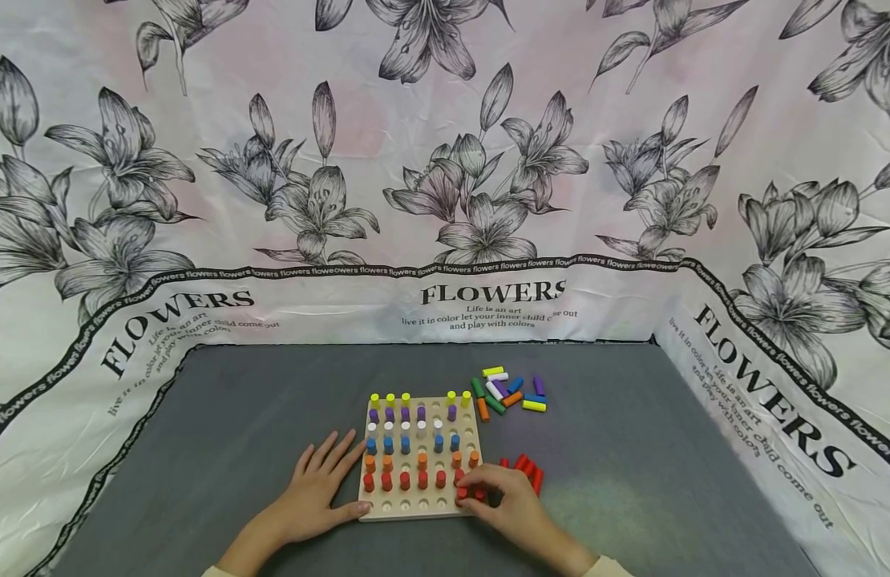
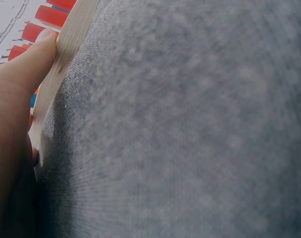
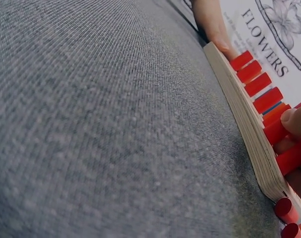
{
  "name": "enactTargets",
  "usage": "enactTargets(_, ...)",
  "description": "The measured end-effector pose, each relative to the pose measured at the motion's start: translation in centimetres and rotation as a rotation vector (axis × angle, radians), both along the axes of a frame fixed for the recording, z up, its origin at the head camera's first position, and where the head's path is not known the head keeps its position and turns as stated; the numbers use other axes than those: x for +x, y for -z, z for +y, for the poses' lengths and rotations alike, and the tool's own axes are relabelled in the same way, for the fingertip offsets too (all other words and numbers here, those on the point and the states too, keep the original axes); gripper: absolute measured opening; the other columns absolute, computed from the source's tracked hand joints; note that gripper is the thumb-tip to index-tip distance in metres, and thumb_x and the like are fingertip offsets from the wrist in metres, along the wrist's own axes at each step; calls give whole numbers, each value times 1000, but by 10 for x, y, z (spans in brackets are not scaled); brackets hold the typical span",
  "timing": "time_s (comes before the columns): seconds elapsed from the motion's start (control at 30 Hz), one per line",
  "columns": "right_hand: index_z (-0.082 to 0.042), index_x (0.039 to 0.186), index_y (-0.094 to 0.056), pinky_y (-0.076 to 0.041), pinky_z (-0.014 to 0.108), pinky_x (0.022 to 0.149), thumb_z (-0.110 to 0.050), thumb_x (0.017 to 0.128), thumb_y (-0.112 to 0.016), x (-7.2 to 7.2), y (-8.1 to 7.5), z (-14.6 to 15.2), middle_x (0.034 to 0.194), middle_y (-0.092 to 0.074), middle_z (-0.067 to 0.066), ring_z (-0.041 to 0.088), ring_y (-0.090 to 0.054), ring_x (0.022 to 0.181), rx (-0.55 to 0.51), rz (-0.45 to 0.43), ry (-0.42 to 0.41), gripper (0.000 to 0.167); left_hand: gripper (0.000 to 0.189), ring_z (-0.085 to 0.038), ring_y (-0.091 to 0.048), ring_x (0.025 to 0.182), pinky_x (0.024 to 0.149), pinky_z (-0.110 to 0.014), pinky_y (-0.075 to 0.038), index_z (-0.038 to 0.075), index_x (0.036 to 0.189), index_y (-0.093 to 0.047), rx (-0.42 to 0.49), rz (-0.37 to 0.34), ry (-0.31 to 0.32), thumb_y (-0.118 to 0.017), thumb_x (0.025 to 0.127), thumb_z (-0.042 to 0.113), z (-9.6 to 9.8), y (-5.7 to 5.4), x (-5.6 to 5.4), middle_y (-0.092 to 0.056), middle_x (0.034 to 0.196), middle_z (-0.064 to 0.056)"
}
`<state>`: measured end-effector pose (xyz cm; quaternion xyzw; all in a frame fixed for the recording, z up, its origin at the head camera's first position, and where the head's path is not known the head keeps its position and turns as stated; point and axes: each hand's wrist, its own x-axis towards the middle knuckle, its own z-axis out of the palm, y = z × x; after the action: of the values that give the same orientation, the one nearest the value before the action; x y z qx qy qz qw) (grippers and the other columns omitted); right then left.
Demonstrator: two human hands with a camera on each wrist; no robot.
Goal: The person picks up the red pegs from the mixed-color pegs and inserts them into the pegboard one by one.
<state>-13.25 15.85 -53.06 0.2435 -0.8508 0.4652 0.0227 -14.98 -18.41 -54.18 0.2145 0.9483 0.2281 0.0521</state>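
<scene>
The left hand (image 1: 310,498) lay spread against a board (image 1: 409,515) (presumably steadying it); the right hand (image 1: 513,502) pinched a red peg (image 3: 276,133).

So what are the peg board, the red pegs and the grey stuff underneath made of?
The board looks like pale, dull-finished wood: grain-like lines run along its edge. The red pegs look smooth and evenly coloured, so maybe painted wood or plastic; I can't tell which. The grey cover seems to be matte cloth, with fine woven-looking ridges.
</scene>
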Motion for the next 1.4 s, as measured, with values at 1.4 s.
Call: enactTargets(1.4, -9, 97, -75, -60, 29, 63, -11, 85, -77, -13, -22, 12, 90, -77, 5, 4, -71, 76, -163, 155, -71, 12, 86, -46, -18, 151, 113, -72, -9, 23, 158, -29, 11, 21, -8, -60, 89, 64, 0, 5, 0, -23, 166, -12)
